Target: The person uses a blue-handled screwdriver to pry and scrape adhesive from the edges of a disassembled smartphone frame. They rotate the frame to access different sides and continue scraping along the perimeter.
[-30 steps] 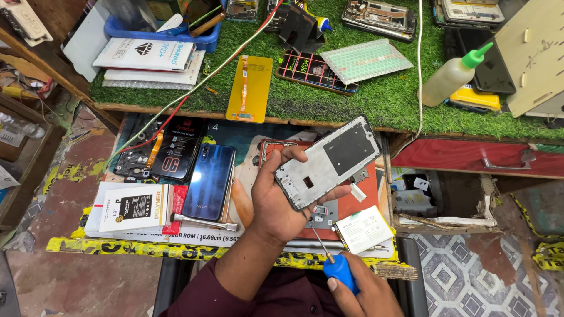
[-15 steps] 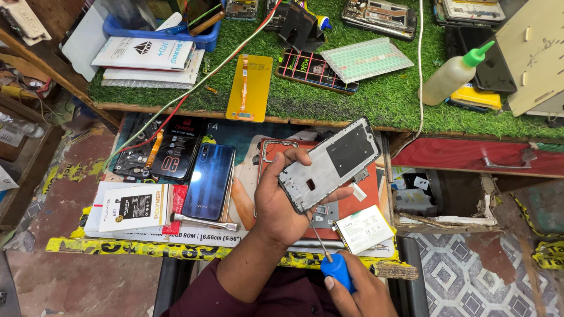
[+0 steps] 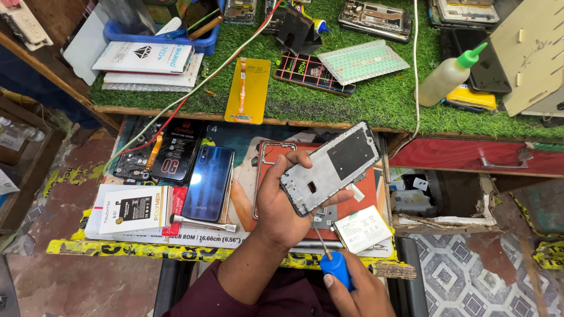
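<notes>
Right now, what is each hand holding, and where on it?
Left hand grips the phone frame at its lower end. Right hand holds the blue-handled screwdriver by the handle.

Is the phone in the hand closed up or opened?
Opened. The phone frame in the left hand shows its bare inside with holes and no cover, and the right hand holds a blue-handled screwdriver below it.

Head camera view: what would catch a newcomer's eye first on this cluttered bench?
First, the grey phone frame held up at the centre by the left hand, while the right hand at the bottom edge holds a blue-handled screwdriver just below it. Next, the shiny blue phone back lying to the left, and the green turf mat behind, with a green-capped squeeze bottle.
</notes>
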